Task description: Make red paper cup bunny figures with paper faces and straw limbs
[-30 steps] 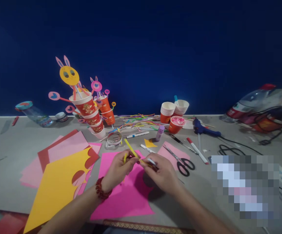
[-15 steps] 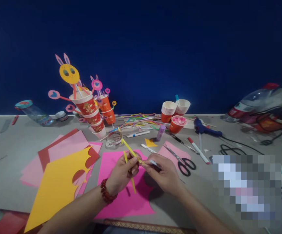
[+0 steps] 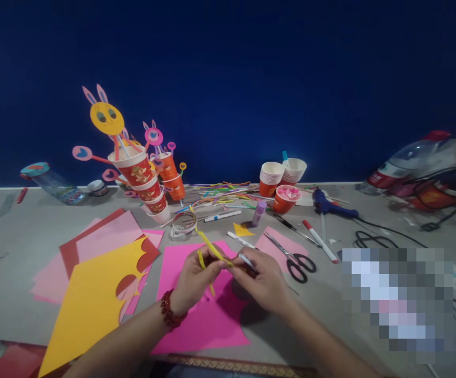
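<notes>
My left hand (image 3: 200,273), with a red bead bracelet at its wrist, is closed on yellow pipe cleaners (image 3: 208,244) above a bright pink sheet (image 3: 196,331). One piece slants up past the fingers and another hangs below them. My right hand (image 3: 261,278) is closed close beside the left, its fingertips pinching the end of the yellow strip. A pale, thin stick or straw (image 3: 247,261) shows at its fingers; how it is gripped is partly hidden. Black-handled scissors (image 3: 297,265) lie right of my right hand on a pale pink sheet (image 3: 269,252).
Yellow paper (image 3: 90,294) and other sheets lie left. Behind stand decorated cups (image 3: 137,176), pipe cleaners (image 3: 224,197), a tape roll (image 3: 184,223), a glue stick (image 3: 258,214) and cup stacks (image 3: 271,178). At right are a glue gun (image 3: 334,207), its cord and a bottle (image 3: 397,165).
The hanging yellow piece has shifted left and up and now shows bent at my left hand. Both hands remain together at nearly the same spot. The view has shifted slightly.
</notes>
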The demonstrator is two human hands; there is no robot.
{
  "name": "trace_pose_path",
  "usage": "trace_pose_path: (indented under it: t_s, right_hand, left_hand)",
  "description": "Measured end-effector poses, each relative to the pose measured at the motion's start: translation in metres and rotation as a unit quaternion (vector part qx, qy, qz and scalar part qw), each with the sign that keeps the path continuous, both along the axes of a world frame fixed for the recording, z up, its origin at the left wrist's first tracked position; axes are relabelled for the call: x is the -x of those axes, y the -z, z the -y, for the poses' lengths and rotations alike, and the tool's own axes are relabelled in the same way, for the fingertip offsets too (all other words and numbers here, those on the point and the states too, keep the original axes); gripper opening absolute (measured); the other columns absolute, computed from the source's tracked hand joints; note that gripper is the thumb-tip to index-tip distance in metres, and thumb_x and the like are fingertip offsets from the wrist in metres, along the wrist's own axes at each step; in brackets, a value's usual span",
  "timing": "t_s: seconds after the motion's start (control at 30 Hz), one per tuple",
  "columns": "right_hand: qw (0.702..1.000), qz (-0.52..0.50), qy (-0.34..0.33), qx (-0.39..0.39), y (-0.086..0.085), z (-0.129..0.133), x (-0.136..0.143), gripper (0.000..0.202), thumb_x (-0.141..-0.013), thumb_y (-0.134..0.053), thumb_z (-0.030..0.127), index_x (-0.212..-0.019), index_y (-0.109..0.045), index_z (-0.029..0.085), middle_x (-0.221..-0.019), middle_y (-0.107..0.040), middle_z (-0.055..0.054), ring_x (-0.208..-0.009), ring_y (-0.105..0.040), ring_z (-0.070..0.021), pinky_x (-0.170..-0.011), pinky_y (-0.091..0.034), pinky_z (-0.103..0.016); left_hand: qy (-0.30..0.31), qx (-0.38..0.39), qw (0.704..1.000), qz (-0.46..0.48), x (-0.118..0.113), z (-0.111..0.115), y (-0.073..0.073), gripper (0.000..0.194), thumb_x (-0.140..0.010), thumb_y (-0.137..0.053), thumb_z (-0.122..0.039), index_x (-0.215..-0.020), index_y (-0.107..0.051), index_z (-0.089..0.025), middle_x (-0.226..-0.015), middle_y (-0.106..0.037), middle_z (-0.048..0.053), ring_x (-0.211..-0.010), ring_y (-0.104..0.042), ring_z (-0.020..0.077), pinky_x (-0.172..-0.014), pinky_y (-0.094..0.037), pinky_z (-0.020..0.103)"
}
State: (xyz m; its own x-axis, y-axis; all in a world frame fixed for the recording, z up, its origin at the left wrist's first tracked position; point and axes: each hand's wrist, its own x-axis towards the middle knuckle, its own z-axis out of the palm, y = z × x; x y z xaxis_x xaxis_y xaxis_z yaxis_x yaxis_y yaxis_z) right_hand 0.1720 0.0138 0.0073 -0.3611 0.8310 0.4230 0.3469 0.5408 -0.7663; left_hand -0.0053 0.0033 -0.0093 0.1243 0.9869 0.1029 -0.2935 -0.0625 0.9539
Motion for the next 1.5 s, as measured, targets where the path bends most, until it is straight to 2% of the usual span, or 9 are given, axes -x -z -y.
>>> trace_pose_path:
  t_s: [0.13, 0.33, 0.5, 0.73, 0.97, 1.07, 1.33, 1.5]
  right_hand:
    - [1.0, -0.018, 0.009, -0.007, 0.001, 0.001, 0.002, 0.023, -0.094, -0.062, 0.028, -0.072, -0.058, 0.02, -0.063, -0.053, 0.003, -0.058, -0.052, -0.0138, -0.057, -0.036, -0.025]
    - [1.0, -0.018, 0.009, 0.009, 0.004, 0.004, 0.003, 0.024, -0.093, -0.061, 0.028, -0.071, -0.057, 0.02, -0.063, -0.054, 0.003, -0.058, -0.051, -0.0133, -0.057, -0.036, -0.025]
    - [0.999, 0.02, 0.03, 0.037, 0.006, 0.001, 0.0, 0.025, -0.093, -0.062, 0.033, -0.073, -0.059, 0.02, -0.064, -0.056, 0.003, -0.059, -0.051, -0.0141, -0.057, -0.035, -0.026]
    - [0.998, 0.049, 0.028, 0.028, 0.003, 0.0, 0.001, 0.026, -0.094, -0.062, 0.036, -0.073, -0.057, 0.02, -0.062, -0.054, 0.004, -0.057, -0.048, -0.0135, -0.056, -0.034, -0.026]
    - [0.995, 0.088, 0.029, 0.024, 0.002, 0.001, 0.002, 0.031, -0.097, -0.056, 0.035, -0.07, -0.053, 0.021, -0.063, -0.055, 0.002, -0.058, -0.05, -0.0148, -0.057, -0.035, -0.027]
    - [0.996, 0.083, 0.019, 0.033, 0.001, -0.001, 0.0, 0.031, -0.098, -0.055, 0.035, -0.071, -0.054, 0.021, -0.064, -0.057, 0.002, -0.06, -0.051, -0.015, -0.057, -0.035, -0.027]
    - [0.995, 0.094, 0.003, 0.025, 0.003, 0.001, 0.002, 0.022, -0.097, -0.055, 0.029, -0.076, -0.056, 0.021, -0.067, -0.059, 0.001, -0.061, -0.052, -0.0149, -0.058, -0.034, -0.026]
    - [0.994, 0.11, 0.002, 0.004, 0.004, 0.0, 0.001, 0.024, -0.098, -0.053, 0.03, -0.077, -0.056, 0.021, -0.067, -0.059, 0.001, -0.061, -0.054, -0.0154, -0.059, -0.035, -0.026]
  left_hand:
    - [0.008, 0.045, 0.996, 0.07, -0.005, 0.001, 0.007, 0.022, -0.082, -0.079, -0.035, -0.08, -0.07, -0.016, -0.065, -0.057, -0.003, -0.044, -0.037, 0.0029, -0.043, -0.026, 0.018]
    - [0.034, 0.088, 0.988, 0.121, -0.011, 0.003, 0.004, 0.028, -0.082, -0.079, -0.037, -0.079, -0.063, -0.015, -0.063, -0.053, -0.005, -0.042, -0.031, 0.0004, -0.043, -0.022, 0.018]
    - [0.011, 0.141, 0.983, 0.118, -0.014, 0.001, 0.005, 0.038, -0.078, -0.082, -0.044, -0.079, -0.059, -0.015, -0.059, -0.051, -0.006, -0.042, -0.033, 0.0008, -0.042, -0.02, 0.016]
    - [0.018, 0.124, 0.988, 0.089, -0.01, 0.0, 0.009, 0.041, -0.079, -0.08, -0.048, -0.081, -0.053, -0.017, -0.059, -0.051, -0.008, -0.039, -0.025, -0.0003, -0.04, -0.017, 0.017]
    - [-0.002, 0.148, 0.986, 0.079, -0.014, 0.001, 0.001, 0.046, -0.076, -0.081, -0.05, -0.076, -0.047, -0.019, -0.055, -0.043, -0.011, -0.039, -0.025, 0.0005, -0.04, -0.016, 0.017]
    - [0.01, 0.151, 0.985, 0.085, -0.014, 0.0, 0.0, 0.048, -0.075, -0.081, -0.052, -0.076, -0.045, -0.02, -0.052, -0.042, -0.012, -0.036, -0.023, 0.0004, -0.039, -0.015, 0.017]
    - [0.011, 0.147, 0.984, 0.096, -0.009, 0.0, 0.002, 0.044, -0.078, -0.08, -0.047, -0.077, -0.047, -0.019, -0.055, -0.048, -0.01, -0.037, -0.024, -0.0011, -0.04, -0.016, 0.015]
    - [0.03, 0.191, 0.972, 0.132, -0.01, -0.003, 0.002, 0.037, -0.078, -0.08, -0.04, -0.077, -0.051, -0.017, -0.054, -0.05, -0.009, -0.035, -0.026, -0.0008, -0.038, -0.017, 0.016]
